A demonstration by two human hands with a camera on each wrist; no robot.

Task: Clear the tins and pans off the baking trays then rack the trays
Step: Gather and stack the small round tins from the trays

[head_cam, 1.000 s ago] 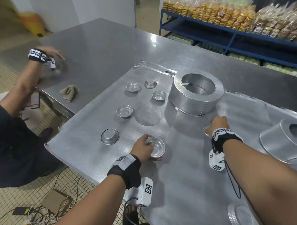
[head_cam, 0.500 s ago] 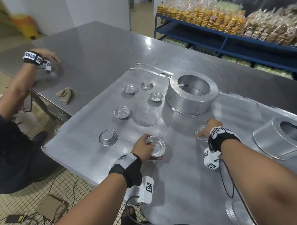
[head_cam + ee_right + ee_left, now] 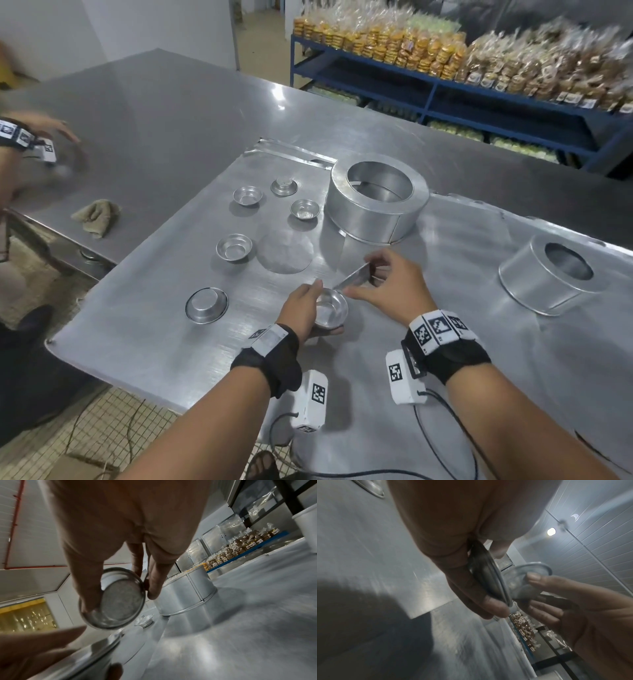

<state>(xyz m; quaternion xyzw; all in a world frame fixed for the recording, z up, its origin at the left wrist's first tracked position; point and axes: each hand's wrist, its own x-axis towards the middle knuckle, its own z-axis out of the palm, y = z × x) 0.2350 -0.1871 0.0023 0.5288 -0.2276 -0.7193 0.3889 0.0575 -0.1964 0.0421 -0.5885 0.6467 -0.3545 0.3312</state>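
My left hand (image 3: 310, 305) grips a small round tin (image 3: 330, 308) above the near baking tray (image 3: 137, 329); the same tin (image 3: 486, 572) shows edge-on in the left wrist view. My right hand (image 3: 383, 284) pinches a second small tin (image 3: 354, 275), tilted on edge just above the first; the right wrist view shows that tin (image 3: 118, 600) held by its rim. Several small tins lie on the tray, one upside down (image 3: 206, 305) at the near left. A large ring pan (image 3: 376, 202) stands behind them. A smaller tube pan (image 3: 548, 274) sits on the right tray.
Another person's hand (image 3: 44, 137) moves over the steel table (image 3: 154, 120) at the far left, near a crumpled cloth (image 3: 97, 216). Blue shelves (image 3: 445, 92) with bagged baked goods stand behind. Cables lie on the tiled floor (image 3: 85, 445) below the tray's edge.
My right hand lifted a small tin off the tray and brought it left, over the tin in my left hand. The left hand has raised its tin slightly.
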